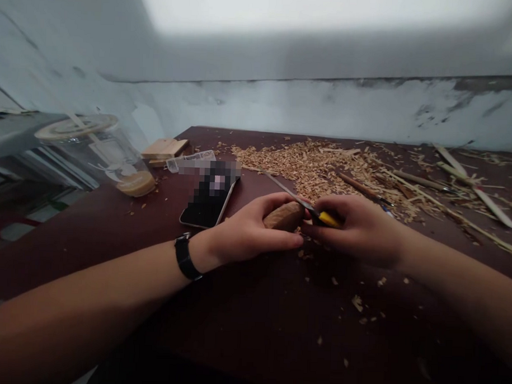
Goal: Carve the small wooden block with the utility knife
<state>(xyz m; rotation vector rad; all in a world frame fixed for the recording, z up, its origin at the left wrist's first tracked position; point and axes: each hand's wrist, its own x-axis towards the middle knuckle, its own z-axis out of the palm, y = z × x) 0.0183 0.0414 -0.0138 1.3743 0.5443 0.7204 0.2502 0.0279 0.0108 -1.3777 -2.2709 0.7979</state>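
My left hand point(255, 225), with a black band on its wrist, is wrapped round a rounded brown piece of wood point(284, 216). To its right, my right hand point(349, 226) grips the yellow and black handle of a knife point(328, 219). The knife's thin blade points up and to the left, passing along the far side of the wood. Both hands are close together above the dark red table point(243, 309). Fingers hide part of the wood and of the handle.
Wood shavings point(307, 166) lie in a heap beyond my hands. A phone point(209, 196), a clear plastic case point(192, 160) and wood blocks point(165, 148) are at the left, beside a plastic cup point(101, 153) with a straw. Sticks and a brown-handled tool point(361, 186) lie at the right.
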